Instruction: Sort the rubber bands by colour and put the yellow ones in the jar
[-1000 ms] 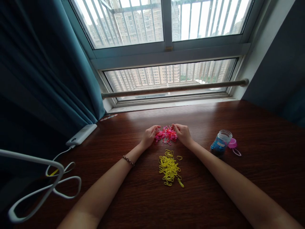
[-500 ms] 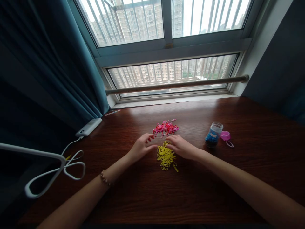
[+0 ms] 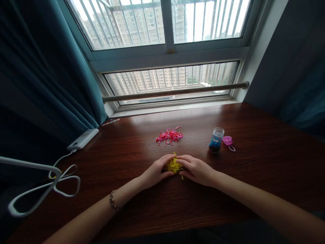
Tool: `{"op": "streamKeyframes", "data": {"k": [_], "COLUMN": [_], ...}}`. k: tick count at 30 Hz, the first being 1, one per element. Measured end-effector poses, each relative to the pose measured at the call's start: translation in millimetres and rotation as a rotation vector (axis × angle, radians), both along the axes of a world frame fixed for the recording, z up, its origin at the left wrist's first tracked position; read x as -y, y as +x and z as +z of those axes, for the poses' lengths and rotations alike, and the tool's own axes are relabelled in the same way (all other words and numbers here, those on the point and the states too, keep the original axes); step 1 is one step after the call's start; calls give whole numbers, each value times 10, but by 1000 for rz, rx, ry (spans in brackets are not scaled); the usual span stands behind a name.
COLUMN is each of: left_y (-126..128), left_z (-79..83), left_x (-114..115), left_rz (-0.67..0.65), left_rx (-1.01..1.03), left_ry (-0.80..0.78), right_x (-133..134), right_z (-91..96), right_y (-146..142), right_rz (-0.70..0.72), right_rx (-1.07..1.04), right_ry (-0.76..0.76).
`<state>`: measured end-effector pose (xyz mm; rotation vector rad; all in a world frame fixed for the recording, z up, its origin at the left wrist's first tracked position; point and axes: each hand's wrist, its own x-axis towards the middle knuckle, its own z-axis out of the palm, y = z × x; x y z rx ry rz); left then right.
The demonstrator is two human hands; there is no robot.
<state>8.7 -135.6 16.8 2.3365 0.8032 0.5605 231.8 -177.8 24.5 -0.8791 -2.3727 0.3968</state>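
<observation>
A pile of small yellow loops (image 3: 174, 166), perhaps rubber bands or paper clips, is squeezed together on the table between my two hands. My left hand (image 3: 159, 171) cups its left side, thumb nearer me and fingers curved round the far side. From the right, my right hand (image 3: 196, 169) closes in the same way, its fingertips meeting the left ones at the far edge. One or two loops stick out at the top and bottom. Beyond my hands lies a separate pile of pink and red loops (image 3: 169, 136), touched by neither hand.
To the right stand a clear jar (image 3: 216, 139) with blue contents and, beside it, a pink cap (image 3: 228, 140) with a ring. A white device (image 3: 83, 139) with a looped white cable (image 3: 73, 181) is at the left. A curtain and a barred window border the wooden table (image 3: 142, 217).
Both hands have come down and nearer me, closing round the yellow pile, which is now more compact. The pink and red pile stays put. The camera view has shifted slightly.
</observation>
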Motion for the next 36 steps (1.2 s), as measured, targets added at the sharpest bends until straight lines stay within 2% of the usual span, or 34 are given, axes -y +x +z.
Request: {"op": "streamKeyframes", "data": {"k": [2, 4, 7, 9, 10, 12, 16, 20, 29, 32, 34, 36], "left_y": [60, 105, 119, 98, 84, 59, 41, 48, 49, 51, 50, 46], "left_z": [-5, -11, -30, -49, -60, -79, -84, -70, -98, -96, -104, -120], "left_x": [-24, -41, -59, -67, -70, -69, -50, -33, -40, -37, -40, -44], "left_rz": [-26, -43, -44, -22, -9, 11, 24, 27, 90, 106, 114, 118], "left_rx": [-12, -31, -37, -16, -4, 11, 11, 1, 20, 18, 26, 34], "left_ry": [25, 43, 64, 78, 84, 93, 98, 102, 80, 50, 43, 50], "right_x": [79, 147, 167, 102, 50, -64, -200, -157, -78, -5, 119, 281], "right_z": [60, 95, 59, -25, -78, -182, -298, -278, -289, -215, -124, -25], "right_y": [103, 238, 475, 622, 683, 771, 821, 812, 834, 801, 718, 573], "right_rz": [-23, -173, -673, -948, -1011, -1034, -987, -988, -879, -939, -1031, -1051], "right_rx": [-28, -127, -372, -483, -501, -488, -430, -413, -409, -432, -468, -496], "right_ry": [99, 236, 400, 386, 343, 225, 2, -47, -154, -75, 95, 286]}}
